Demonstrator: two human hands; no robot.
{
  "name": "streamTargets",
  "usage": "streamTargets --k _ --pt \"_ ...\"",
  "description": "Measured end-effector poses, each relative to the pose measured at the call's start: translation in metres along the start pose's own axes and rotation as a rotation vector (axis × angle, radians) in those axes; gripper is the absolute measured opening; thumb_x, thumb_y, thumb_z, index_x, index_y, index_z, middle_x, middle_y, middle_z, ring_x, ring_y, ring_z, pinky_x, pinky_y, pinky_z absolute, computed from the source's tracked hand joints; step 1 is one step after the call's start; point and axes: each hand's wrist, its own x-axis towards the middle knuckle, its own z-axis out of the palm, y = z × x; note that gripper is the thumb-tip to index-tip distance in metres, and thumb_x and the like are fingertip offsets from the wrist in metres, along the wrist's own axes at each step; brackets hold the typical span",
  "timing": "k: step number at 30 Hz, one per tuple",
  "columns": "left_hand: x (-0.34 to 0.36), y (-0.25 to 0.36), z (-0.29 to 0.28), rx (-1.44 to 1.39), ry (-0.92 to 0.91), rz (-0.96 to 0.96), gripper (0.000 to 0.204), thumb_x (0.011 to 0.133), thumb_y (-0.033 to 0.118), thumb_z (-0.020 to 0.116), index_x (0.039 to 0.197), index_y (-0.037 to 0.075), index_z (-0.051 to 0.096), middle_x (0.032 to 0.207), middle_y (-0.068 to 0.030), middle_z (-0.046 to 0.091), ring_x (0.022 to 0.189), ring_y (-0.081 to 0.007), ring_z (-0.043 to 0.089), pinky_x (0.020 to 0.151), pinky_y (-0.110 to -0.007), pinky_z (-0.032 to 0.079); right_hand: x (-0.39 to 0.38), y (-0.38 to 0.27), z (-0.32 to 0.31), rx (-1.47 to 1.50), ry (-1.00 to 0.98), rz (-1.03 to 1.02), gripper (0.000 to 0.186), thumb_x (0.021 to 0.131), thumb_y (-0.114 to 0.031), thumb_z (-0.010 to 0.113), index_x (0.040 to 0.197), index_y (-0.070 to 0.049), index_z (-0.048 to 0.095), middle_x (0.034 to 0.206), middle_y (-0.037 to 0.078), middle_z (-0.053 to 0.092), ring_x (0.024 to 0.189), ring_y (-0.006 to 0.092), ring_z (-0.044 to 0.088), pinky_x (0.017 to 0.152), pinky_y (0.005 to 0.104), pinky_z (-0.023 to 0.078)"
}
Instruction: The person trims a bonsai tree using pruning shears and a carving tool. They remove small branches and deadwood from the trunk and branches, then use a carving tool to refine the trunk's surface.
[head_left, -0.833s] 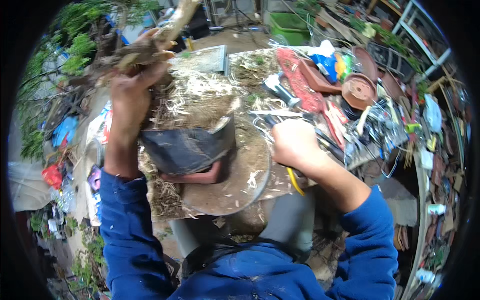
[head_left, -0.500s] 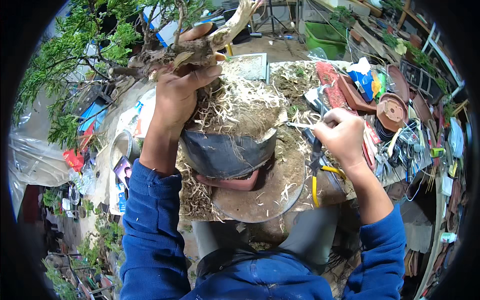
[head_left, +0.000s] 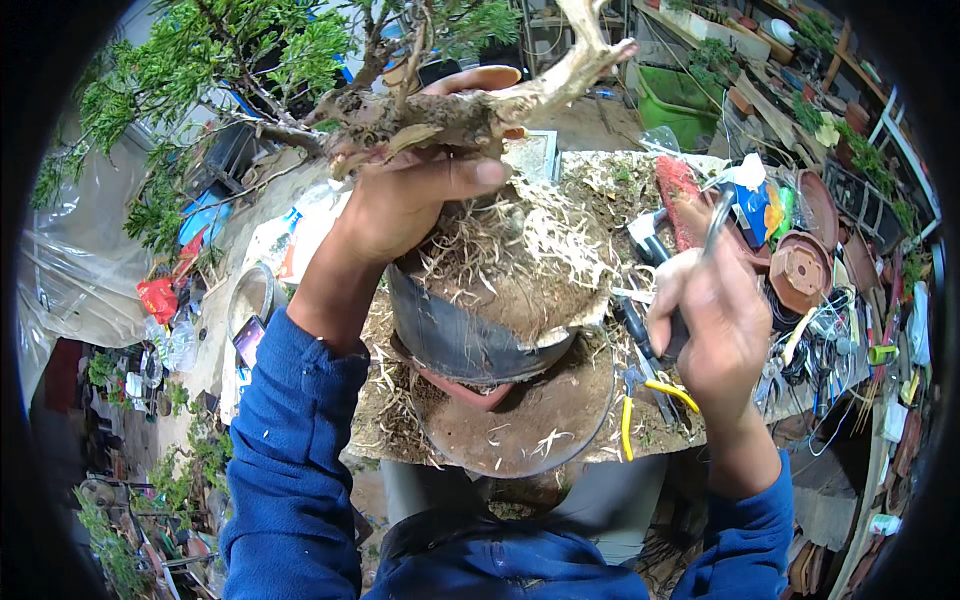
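My left hand (head_left: 410, 205) is wrapped round the gnarled trunk of a juniper bonsai (head_left: 405, 125), thumb on the near side and fingers beyond. Its green foliage spreads to the left, and a bare pale branch juts up to the right. Below my hand, the dark plastic pot (head_left: 470, 335) is full of soil strewn with pale wood shavings (head_left: 560, 240). My right hand (head_left: 715, 320), slightly blurred, is closed round a tool with a curved metal end (head_left: 718, 225) and a dark part by the palm; its kind is unclear. Yellow-handled pliers (head_left: 645, 400) lie just below it.
The pot rests on a reddish-brown dish (head_left: 470, 388) above a round turntable (head_left: 520, 440). Several tools (head_left: 835, 345) crowd the table's right side near an octagonal clay pot (head_left: 800, 272). A clear container (head_left: 250, 295) stands at left, a green tub (head_left: 680, 105) behind.
My right hand has lifted off the tools on the table, bringing up the curved metal tool. My left hand keeps its hold on the trunk; the whole view has shifted slightly.
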Motion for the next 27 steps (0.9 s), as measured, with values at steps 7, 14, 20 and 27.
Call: streamTargets --k 7,14,20,27 --pt "-0.011 0.007 0.009 -0.298 0.006 -0.082 0.097 0.066 0.016 0.084 0.152 -0.002 0.043 0.136 -0.0082 0.059 0.119 -0.0178 0.056 0.105 -0.033 0.042 0.044 0.012 0.019 -0.9 -0.071 -0.537 0.022 0.089 -0.011 0.074 0.107 0.002 0.071 0.082 0.015 0.07 0.066 0.0315 0.064 0.062 0.0389 0.052" --pt "-0.01 0.007 0.017 -0.353 0.002 -0.061 0.112 0.063 0.03 0.094 0.152 -0.005 0.037 0.146 -0.0144 0.052 0.131 -0.0263 0.056 0.114 -0.041 0.043 0.082 0.025 0.034 -1.045 -0.008 -0.868 0.029 0.075 -0.002 0.08 0.102 0.005 0.07 0.09 0.015 0.068 0.074 0.0331 0.066 0.063 0.0408 0.053" --pt "-0.009 0.009 0.02 -0.236 0.02 -0.11 0.126 0.061 0.062 0.094 0.151 -0.003 0.036 0.139 -0.0107 0.056 0.128 -0.0205 0.058 0.109 -0.038 0.048 0.092 0.035 0.033 -0.994 -0.001 -0.941 0.031 0.074 -0.004 0.081 0.1 0.008 0.069 0.089 0.016 0.067 0.073 0.0349 0.065 0.063 0.0422 0.054" --pt "-0.008 0.001 0.016 -0.077 0.044 -0.092 0.121 0.068 0.081 0.078 0.148 -0.001 0.042 0.138 -0.0082 0.053 0.125 -0.0162 0.055 0.106 -0.036 0.047 0.089 0.036 0.029 -0.994 -0.033 -0.884 0.037 0.075 -0.01 0.082 0.107 0.006 0.071 0.089 0.016 0.068 0.075 0.036 0.067 0.066 0.043 0.056"
